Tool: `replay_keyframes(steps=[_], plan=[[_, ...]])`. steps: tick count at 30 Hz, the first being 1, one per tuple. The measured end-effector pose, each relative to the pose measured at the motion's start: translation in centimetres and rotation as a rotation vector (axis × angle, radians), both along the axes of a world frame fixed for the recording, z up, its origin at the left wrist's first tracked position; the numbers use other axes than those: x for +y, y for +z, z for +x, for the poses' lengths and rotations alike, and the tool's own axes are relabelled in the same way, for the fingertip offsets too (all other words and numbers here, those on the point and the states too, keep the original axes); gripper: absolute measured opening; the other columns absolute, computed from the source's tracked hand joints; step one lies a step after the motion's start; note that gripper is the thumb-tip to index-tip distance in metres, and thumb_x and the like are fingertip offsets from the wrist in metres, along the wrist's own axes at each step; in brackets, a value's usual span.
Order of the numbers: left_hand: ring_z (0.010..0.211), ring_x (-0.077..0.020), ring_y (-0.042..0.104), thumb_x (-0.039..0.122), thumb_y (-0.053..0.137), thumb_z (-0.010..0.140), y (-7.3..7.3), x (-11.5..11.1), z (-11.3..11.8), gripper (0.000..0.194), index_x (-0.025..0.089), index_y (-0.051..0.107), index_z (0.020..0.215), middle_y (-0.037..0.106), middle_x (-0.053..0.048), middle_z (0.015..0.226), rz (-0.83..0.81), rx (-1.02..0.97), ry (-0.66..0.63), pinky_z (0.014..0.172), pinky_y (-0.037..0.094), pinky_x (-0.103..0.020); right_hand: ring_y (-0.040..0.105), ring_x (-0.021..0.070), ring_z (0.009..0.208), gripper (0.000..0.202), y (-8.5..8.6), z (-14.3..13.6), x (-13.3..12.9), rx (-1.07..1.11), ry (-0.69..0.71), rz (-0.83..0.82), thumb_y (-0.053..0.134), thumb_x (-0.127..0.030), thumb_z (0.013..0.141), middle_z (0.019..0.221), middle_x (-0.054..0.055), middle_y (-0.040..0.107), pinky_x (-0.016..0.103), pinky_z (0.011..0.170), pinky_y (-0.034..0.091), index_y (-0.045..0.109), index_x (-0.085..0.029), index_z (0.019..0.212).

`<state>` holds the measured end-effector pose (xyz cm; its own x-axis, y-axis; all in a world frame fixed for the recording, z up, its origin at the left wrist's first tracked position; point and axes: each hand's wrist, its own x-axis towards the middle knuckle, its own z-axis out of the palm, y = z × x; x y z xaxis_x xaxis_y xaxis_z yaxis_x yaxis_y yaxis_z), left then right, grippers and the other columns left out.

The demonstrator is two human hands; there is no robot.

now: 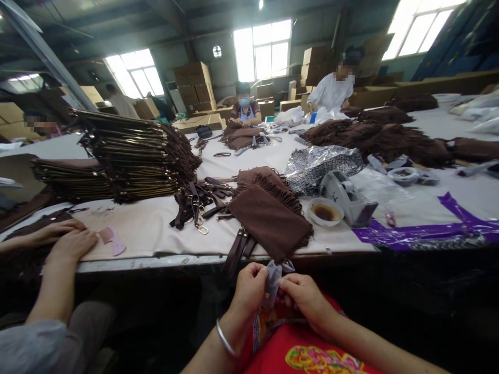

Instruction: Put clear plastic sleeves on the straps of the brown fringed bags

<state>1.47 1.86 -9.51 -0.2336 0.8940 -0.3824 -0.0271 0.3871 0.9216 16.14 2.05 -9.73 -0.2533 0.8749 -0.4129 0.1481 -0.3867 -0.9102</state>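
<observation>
My left hand (251,285), with a silver bangle at its wrist, pinches a small greyish translucent wrapping (273,278) just below the table edge. On the other side of this wrapping, my right hand (302,296) has its fingers closed on it too. Right above both hands, a dark brown fringed pouch (271,221) lies on top of other pouches, its lower corner over the table edge. Brown straps (237,249) with gold studs hang from its left side. Whatever is inside the wrapping is hard to make out.
Brown straps with metal clasps (200,208) lie left of the pouches, before a tall stack of pouches (136,156). To the right are a bowl of brown liquid (325,212), a tape dispenser (345,200) and purple tape (429,231). A co-worker's hands (72,239) rest at left.
</observation>
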Motion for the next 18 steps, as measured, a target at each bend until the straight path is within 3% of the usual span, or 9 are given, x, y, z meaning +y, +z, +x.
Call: replay_keyframes(steps=[9, 18], plan=[[0.048, -0.0096, 0.045, 0.038, 0.065, 0.071, 0.1, 0.0, -0.1, 0.023, 0.015, 0.061, 0.071, 0.054, 0.001, 0.057, 0.01, 0.028, 0.083, 0.042, 0.035, -0.019, 0.043, 0.0095, 0.041, 0.028, 1.1, -0.7, 0.5, 0.021, 0.004, -0.045, 0.055, -0.04, 0.072, 0.044, -0.001, 0.053, 0.023, 0.043, 0.026, 0.06, -0.015, 0.058], [0.047, -0.0105, 0.045, 0.036, 0.063, 0.073, -1.1, 0.9, 0.2, 0.02, 0.016, 0.061, 0.071, 0.055, 0.001, 0.056, -0.013, 0.061, 0.078, 0.044, 0.031, -0.021, 0.039, 0.008, 0.036, 0.027, -0.3, -0.9, 0.8, 0.052, -0.057, -0.126, 0.054, -0.041, 0.072, 0.044, -0.001, 0.055, 0.022, 0.04, 0.022, 0.057, -0.017, 0.061]])
